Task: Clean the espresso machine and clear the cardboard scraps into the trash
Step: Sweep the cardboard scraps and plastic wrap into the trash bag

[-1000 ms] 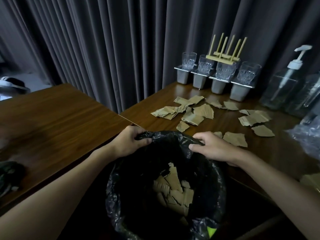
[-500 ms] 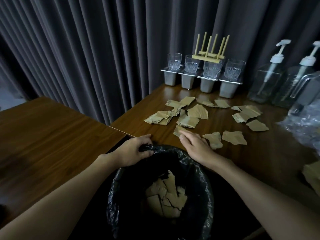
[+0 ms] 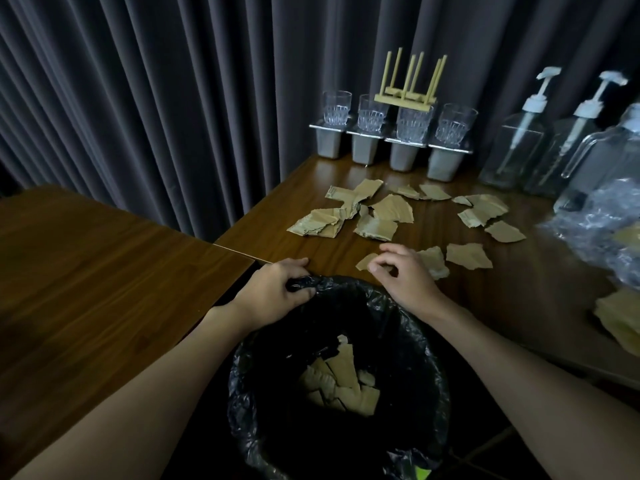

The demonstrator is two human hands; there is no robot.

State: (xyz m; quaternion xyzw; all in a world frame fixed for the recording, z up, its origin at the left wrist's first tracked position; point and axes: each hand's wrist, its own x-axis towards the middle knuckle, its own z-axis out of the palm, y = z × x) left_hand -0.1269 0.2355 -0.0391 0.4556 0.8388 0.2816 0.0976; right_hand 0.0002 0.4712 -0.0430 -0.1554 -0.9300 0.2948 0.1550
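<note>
Several torn cardboard scraps [image 3: 388, 211] lie scattered on the wooden table [image 3: 298, 195]. A trash bin lined with a black bag [image 3: 419, 344] stands below the table's near edge, with more scraps [image 3: 343, 379] at its bottom. My left hand [image 3: 273, 294] grips the bag's rim at the far left side. My right hand [image 3: 407, 280] rests on the table just beyond the rim, fingers curled and pinching a small scrap [image 3: 365, 262]. No espresso machine is in view.
Several glasses [image 3: 371, 114] on metal holders and a small wooden rack [image 3: 405, 97] stand at the back by the dark curtain. Pump bottles [image 3: 519, 147], crumpled clear plastic [image 3: 602, 226] and more cardboard [image 3: 620, 320] sit at the right. A second table [image 3: 86, 271] adjoins at left.
My right hand left the bag's rim, reached onto the table, and its fingers have now curled around a scrap. My left hand kept hold of the rim.
</note>
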